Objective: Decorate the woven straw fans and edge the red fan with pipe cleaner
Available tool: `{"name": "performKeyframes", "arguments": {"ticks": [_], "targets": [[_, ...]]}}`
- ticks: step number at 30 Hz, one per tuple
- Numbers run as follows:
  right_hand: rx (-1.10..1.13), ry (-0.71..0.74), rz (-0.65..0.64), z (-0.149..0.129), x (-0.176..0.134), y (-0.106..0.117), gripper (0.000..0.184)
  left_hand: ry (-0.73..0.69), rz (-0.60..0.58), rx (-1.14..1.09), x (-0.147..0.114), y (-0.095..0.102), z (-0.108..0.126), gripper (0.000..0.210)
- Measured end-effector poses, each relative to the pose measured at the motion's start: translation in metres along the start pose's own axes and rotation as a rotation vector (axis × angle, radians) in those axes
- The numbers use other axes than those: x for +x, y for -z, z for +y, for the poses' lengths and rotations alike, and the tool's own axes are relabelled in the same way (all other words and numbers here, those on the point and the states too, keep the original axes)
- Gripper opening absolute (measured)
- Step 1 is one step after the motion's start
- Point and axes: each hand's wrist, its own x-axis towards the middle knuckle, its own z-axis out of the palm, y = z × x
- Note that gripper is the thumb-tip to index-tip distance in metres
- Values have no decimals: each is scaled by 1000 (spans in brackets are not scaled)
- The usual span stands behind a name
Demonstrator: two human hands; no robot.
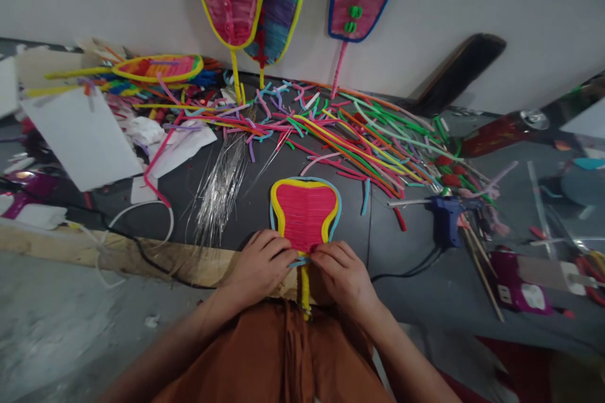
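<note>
The dark work mat [246, 201] spreads out ahead of both hands and carries everything else, with a wide litter of loose chenille stems [359, 138] lying well beyond the fingertips and off to the right. Directly in front of the hands, touching them, lies the pink fan [305, 213], a flat paddle wound in pink and rimmed in yellow with a pale blue outline; its yellow handle [305, 289] runs back between the two wrists toward the lap. It looks light and fairly flat, probably springy rather than rigid, since the wound stems would give under pressure and the rim could bend out of shape if squeezed; the neck where paddle meets handle seems the firmest place to grasp it. The left hand [261, 263] is curled, fingers bent down onto the fan's lower left edge, pinching at the neck. The right hand [341, 272] mirrors it on the lower right edge, fingers folded and closed on a bit of blue stem [299, 261] at the neck. A blue glue gun [444, 217] rests well off to the right of the right hand, and a bundle of thin silver wires [220, 192] lies just beyond the left hand.
</note>
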Motion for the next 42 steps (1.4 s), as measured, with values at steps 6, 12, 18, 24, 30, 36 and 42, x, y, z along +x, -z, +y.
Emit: {"name": "performKeyframes", "arguments": {"ticks": [6,12,18,24,30,36,42], "targets": [[-8,7,-3,-2,2,2,25,37,61,-36,2,0,4,15],[-22,-8,-16,1,2,4,22,56,150,-62,4,-8,4,12],[-47,-2,0,4,4,7,23,100,143,-149,4,-7,2,14],[-10,-24,2,4,3,7,24,103,115,-190,3,-10,-2,18],[36,-232,143,18,-2,22,19,73,145,-156,4,-9,-2,21],[-56,-299,179,20,-4,24,24,55,159,-123,2,-12,-3,21],[-142,-153,149,19,1,9,23,37,196,-95,2,-12,-1,20]]}}
